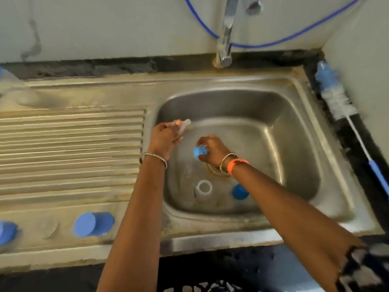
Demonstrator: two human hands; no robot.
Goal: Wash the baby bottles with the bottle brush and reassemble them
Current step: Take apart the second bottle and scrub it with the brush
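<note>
Blue ring (199, 152) pinched in our right hand (212, 149), clear teat (182, 125) pinched in our left hand (165, 137) over the sink (294, 131), so we should push them together straight.

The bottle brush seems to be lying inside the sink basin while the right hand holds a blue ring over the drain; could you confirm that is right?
Not quite. The head view shows the bottle brush lying on the dark counter to the right of the sink, outside the basin, next to the wall. The rest stands: the right hand holds a blue ring over the basin near the drain.
</note>
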